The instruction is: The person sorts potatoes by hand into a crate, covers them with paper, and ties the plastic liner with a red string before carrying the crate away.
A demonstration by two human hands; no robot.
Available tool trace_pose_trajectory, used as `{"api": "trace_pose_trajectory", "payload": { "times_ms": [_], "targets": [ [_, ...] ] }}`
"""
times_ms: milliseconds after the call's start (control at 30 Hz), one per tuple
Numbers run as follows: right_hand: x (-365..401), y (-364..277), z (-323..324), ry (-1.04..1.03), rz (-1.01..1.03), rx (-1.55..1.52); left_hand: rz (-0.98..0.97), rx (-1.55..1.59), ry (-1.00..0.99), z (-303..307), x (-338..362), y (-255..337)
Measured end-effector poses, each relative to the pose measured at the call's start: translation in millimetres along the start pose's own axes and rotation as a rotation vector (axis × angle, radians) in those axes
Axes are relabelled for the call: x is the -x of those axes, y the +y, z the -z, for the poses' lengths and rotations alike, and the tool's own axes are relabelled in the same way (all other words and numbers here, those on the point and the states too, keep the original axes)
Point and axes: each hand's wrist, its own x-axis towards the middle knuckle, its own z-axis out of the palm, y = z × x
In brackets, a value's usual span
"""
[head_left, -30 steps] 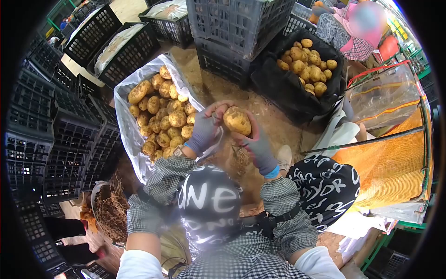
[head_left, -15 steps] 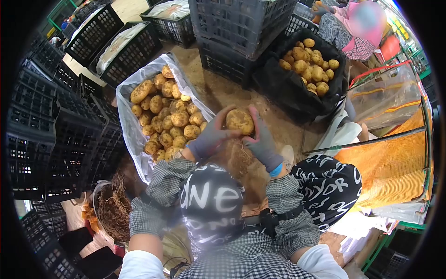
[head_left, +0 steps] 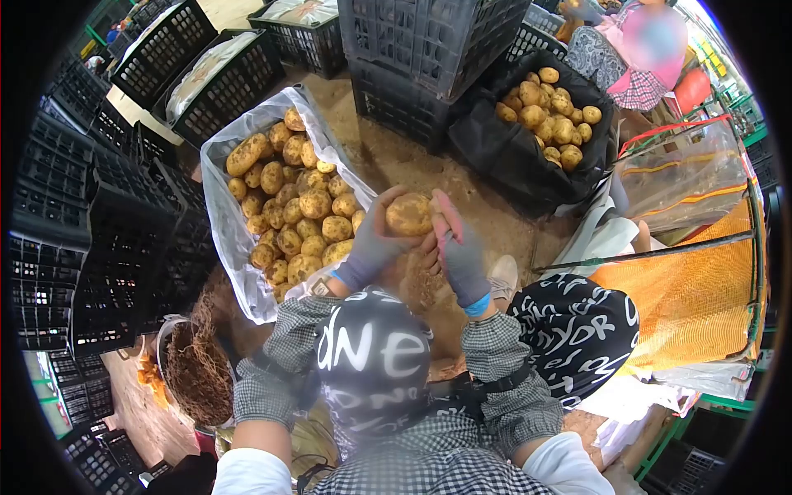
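A large soil-marked potato (head_left: 409, 214) is held up in front of me, over the brown ground. My left hand (head_left: 371, 246), in a grey glove, is closed around its left side and underside. At the potato's right end, the fingers of my gloved right hand (head_left: 462, 256) are pressed together against it, with fingertips below. Just left of my hands stands a crate lined with clear plastic (head_left: 224, 223), full of potatoes (head_left: 289, 202) with dirt on their skins.
Stacked black crates (head_left: 400, 107) stand ahead. A black-lined crate (head_left: 487, 157) of cleaner potatoes (head_left: 549, 120) is at upper right, with a person in pink (head_left: 635, 49) beyond. More crates (head_left: 124, 239) line the left, near a bucket of root-like brown material (head_left: 198, 379). Orange mesh (head_left: 668, 305) lies right.
The potato has moved slightly left and been turned, now lying more sideways. My right hand's fingers have closed together at its right end, where they were spread around it before.
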Motion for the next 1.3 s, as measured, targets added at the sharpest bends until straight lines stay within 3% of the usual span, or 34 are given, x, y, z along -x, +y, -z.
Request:
{"api": "trace_pose_trajectory", "payload": {
  "times_ms": [100, 167, 233, 267, 333, 400, 500, 567, 633, 700, 800, 900, 967, 1033, 1100, 1200, 1300],
  "targets": [
    [5.5, 16.5, -10.3, 0.011, 0.394, 0.696, 0.186, 0.033, -0.041, 7.9, 1.0, 1.2],
    [0.5, 30.7, -19.7, 0.048, 0.598, 0.534, 0.289, 0.050, -0.049, 8.4, 1.2, 14.5],
    [-0.3, 33.6, -18.6, 0.080, 0.498, 0.255, 0.249, 0.026, -0.054, 7.7, 0.0, 13.5],
    [5.7, 13.2, -18.9, 0.090, 0.297, 0.063, 0.161, -0.003, -0.056, 6.5, -0.8, 0.5],
    [7.6, 2.5, -19.9, 0.103, 0.216, 0.068, 0.080, -0.076, -0.051, 6.8, -0.1, -8.7],
    [4.2, 5.9, -20.0, 0.109, 0.458, 0.461, 0.091, -0.135, -0.048, 8.9, -0.9, -9.9],
    [3.4, 18.8, -24.1, 0.050, 0.569, 0.571, 0.095, -0.159, -0.070, 12.5, -1.4, -8.1],
    [3.8, 6.9, -26.6, 0.137, 0.382, 0.290, 0.077, -0.254, -0.063, 9.8, -2.2, 3.7],
    [5.0, 3.7, -25.9, 0.136, 0.423, 0.361, 0.105, -0.285, -0.065, 9.9, -0.7, 8.7],
    [1.3, 15.8, -15.5, 0.051, 0.691, 0.789, 0.151, -0.223, -0.085, 14.6, -1.2, 8.5],
    [-3.2, 27.0, -15.5, 0.017, 0.803, 0.664, 0.111, -0.188, -0.089, 19.2, -1.9, 8.7],
    [0.2, 10.1, -18.5, 0.297, 0.213, -0.028, 0.005, 0.059, -0.039, 12.4, 3.1, 11.9],
    [-6.3, 13.6, -8.3, 0.241, 0.381, 0.220, 0.012, 0.125, -0.069, 9.3, 5.9, 5.8],
    [-11.0, 19.0, -0.6, 0.181, 0.413, 0.270, 0.066, 0.160, -0.092, 7.4, 3.4, 2.9],
    [-11.3, 20.5, -2.1, 0.113, 0.305, 0.115, 0.174, 0.159, -0.101, 8.9, 1.1, 13.2],
    [-8.4, 20.8, -5.8, 0.072, 0.257, -0.015, 0.011, -0.032, -0.112, 13.6, 0.0, 0.6],
    [-2.9, 12.3, -12.6, 0.012, 0.215, -0.182, 0.064, -0.075, -0.085, 12.4, -0.9, -5.9]
  ]
}}
